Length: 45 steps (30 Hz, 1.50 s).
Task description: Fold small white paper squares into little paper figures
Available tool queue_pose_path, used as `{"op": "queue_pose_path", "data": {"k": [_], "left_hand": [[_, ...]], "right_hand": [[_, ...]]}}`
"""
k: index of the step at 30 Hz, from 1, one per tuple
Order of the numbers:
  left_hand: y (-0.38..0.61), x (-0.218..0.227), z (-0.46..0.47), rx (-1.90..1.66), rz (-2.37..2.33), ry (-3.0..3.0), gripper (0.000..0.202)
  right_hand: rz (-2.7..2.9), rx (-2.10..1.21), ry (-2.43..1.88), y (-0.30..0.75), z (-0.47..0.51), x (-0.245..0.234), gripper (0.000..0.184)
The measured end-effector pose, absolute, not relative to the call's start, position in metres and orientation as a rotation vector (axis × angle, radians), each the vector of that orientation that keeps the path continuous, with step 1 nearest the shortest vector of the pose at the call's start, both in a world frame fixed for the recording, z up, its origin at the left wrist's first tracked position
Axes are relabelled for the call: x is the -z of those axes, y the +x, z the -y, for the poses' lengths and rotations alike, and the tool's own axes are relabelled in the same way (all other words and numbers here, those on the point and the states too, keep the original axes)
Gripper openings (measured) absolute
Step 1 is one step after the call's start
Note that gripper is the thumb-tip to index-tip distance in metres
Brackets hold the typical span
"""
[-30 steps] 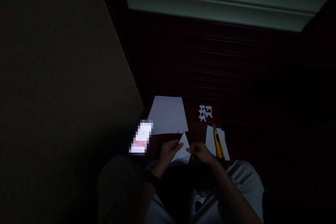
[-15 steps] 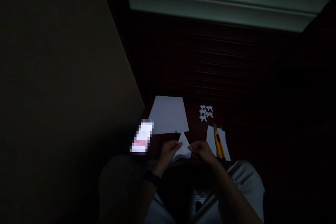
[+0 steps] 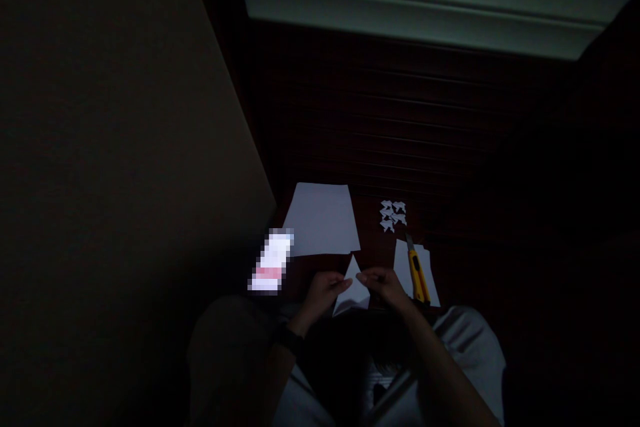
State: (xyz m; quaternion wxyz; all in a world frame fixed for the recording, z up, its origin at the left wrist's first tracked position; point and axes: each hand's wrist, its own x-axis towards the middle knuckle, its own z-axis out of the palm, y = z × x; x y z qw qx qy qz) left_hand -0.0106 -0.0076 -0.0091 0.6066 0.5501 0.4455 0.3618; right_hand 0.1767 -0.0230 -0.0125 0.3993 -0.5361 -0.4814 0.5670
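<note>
A white folded paper (image 3: 354,295) with a pointed top is held over the near edge of the dark table. My left hand (image 3: 325,290) pinches its left side, thumb on top. At its right side my right hand (image 3: 384,285) grips the paper between thumb and fingers. Just right of that hand, a yellow box cutter (image 3: 419,275) with its blade out lies on small white sheets (image 3: 401,260). Several little folded paper figures (image 3: 393,215) sit in a cluster farther back. The undersides of the fingers are hidden.
A large white sheet (image 3: 323,219) lies at the back left of the table. A lit, blurred-out phone-like screen (image 3: 271,261) overlaps its near left corner. A plain wall (image 3: 125,113) rises on the left, and dark slatted panelling (image 3: 400,107) stands behind.
The folded paper has moved slightly toward me and to the right, its point now lower. My left hand shifted a little right with it; my right hand sits higher on the paper.
</note>
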Motion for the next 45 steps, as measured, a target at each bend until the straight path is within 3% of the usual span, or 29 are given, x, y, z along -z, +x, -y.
{"op": "queue_pose_path", "data": {"k": [13,27,38,45], "left_hand": [[0.000,0.013,0.006,-0.877,-1.077,1.314,0.033],[-0.004,-0.003,0.008,-0.904,-1.063,1.076,0.037],[-0.005,0.006,0.007,-0.816,-1.023,1.242,0.030],[-0.013,0.004,0.007,-0.746,-0.967,1.211,0.030]], "right_hand": [[1.564,-1.514,-1.334,0.181,0.023,0.010,0.035],[1.478,-1.715,-1.342,0.184,0.021,0.009,0.032],[1.474,-1.543,-1.323,0.180,0.022,0.013,0.027],[1.417,-1.596,-1.282,0.184,0.021,0.005,0.026]]}}
